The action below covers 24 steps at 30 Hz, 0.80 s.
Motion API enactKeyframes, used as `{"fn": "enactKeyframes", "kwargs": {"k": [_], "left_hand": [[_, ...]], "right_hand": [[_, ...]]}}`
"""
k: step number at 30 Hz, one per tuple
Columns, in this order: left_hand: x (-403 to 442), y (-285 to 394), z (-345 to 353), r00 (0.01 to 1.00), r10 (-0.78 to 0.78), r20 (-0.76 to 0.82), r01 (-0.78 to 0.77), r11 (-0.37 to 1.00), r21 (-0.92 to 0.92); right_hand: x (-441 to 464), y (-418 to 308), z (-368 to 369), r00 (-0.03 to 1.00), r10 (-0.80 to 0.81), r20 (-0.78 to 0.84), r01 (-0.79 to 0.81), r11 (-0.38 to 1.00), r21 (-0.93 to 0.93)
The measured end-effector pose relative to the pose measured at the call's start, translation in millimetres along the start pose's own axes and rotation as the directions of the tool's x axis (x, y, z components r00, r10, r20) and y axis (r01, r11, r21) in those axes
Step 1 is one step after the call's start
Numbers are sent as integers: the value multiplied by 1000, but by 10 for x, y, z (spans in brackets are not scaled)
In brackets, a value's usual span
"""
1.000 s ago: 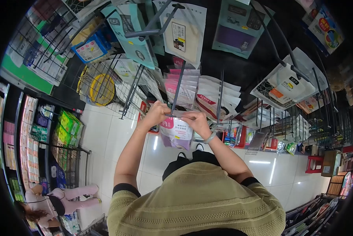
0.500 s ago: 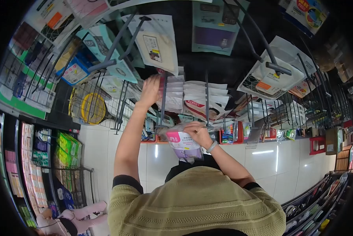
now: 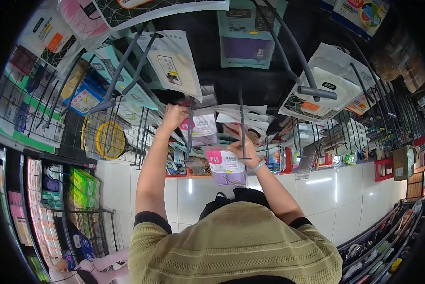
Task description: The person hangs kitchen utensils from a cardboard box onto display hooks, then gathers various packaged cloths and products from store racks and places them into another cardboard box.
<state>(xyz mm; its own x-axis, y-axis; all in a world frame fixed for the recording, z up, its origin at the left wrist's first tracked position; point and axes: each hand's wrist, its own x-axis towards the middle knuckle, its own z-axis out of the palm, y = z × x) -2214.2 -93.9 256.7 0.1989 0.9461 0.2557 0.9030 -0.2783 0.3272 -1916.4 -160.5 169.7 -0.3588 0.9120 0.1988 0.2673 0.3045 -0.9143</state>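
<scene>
My right hand (image 3: 243, 149), a band on its wrist, is closed on the upper right edge of a plastic packet (image 3: 227, 171) with pink, white and purple print. The packet hangs upright in front of my body, just below the ends of the rack hooks. Farther up and to the left, my left hand (image 3: 174, 118) has its fingers curled beside a hook (image 3: 190, 128). A similar pink and white packet (image 3: 204, 124) is at that hook. What the left fingertips pinch, if anything, is hidden.
White packets (image 3: 243, 116) hang on the hook to the right. Larger bags (image 3: 172, 66) and long hooks (image 3: 312, 75) jut out above. A wire basket with a yellow round item (image 3: 110, 137) stands at left. Red bins (image 3: 288, 161) line the rack's foot. Another person's pink-clad leg (image 3: 103, 265) shows lower left.
My left hand has drawn back slightly toward me and left. A pink and white packet now faces out at its hook. My right hand and its packet have shifted slightly right.
</scene>
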Motion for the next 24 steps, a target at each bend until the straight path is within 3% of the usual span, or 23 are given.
{"fn": "enactKeyframes", "kwargs": {"k": [4,8,10,12,14,20,24], "left_hand": [[-264,15,117,994,-35,-101,18,987,-161],[-644,257,10,983,13,-181,-42,986,-161],[-817,317,-8,984,9,-176,-30,992,-120],[-979,348,-9,983,24,-184,-49,990,-134],[-1110,364,-22,986,37,-164,-66,983,-172],[-1379,468,-100,975,59,-213,-103,973,-205],[-1513,556,-61,939,158,-306,-173,985,-23]], "right_hand": [[27,57,29,998,68,-18,-68,998,-14],[-67,-258,-160,957,92,275,-126,986,107],[-180,-221,-79,965,-128,230,145,988,-57],[-328,-343,-71,966,-143,214,186,963,-194],[-394,-503,-1,966,-70,249,80,996,-31],[-428,-664,197,934,-210,289,236,970,-56],[-438,-821,233,913,-229,338,258,965,-42]]}}
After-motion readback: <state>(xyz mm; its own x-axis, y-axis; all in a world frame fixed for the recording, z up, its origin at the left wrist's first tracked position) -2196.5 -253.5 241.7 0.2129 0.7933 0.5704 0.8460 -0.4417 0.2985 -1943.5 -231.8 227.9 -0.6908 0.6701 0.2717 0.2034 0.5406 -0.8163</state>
